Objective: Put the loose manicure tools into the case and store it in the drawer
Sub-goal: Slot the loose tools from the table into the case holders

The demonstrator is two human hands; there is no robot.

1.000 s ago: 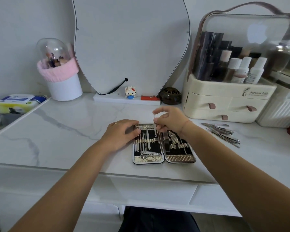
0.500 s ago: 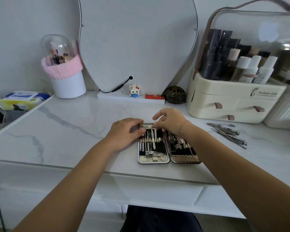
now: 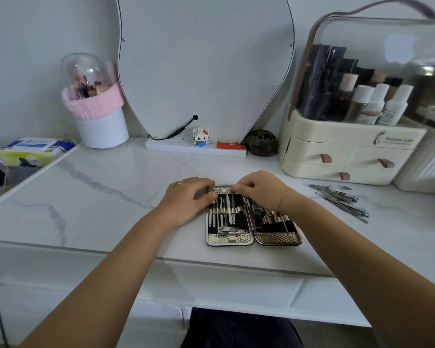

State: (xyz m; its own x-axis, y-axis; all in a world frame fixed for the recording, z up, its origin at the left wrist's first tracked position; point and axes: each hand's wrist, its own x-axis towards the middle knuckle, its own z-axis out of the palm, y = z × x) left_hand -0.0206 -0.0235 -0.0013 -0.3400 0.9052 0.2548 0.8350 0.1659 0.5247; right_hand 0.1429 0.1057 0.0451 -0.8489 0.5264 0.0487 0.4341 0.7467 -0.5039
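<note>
An open manicure case (image 3: 276, 238) with a gold-patterned rim lies flat on the marble vanity top, several steel tools strapped inside both halves. My left hand (image 3: 186, 199) rests on the case's upper left corner, fingers laid over its edge. My right hand (image 3: 258, 188) sits over the top middle of the case, its fingertips pinching the upper end of a slim steel tool (image 3: 228, 207) that lies in the left half's strap. A pile of loose manicure tools (image 3: 342, 199) lies on the top to the right. The vanity drawer front (image 3: 226, 285) below the edge is closed.
A cream cosmetics organizer (image 3: 349, 151) with small drawers stands at the back right. A mirror (image 3: 204, 64), a small figurine (image 3: 201, 136), a dark round jar (image 3: 261, 142) and a white brush holder (image 3: 99, 126) line the back. A wipes pack (image 3: 33, 150) lies at the left.
My right hand came down from above the case with the slim tool and now holds it against the left half's strap. My left hand stayed on the case.
</note>
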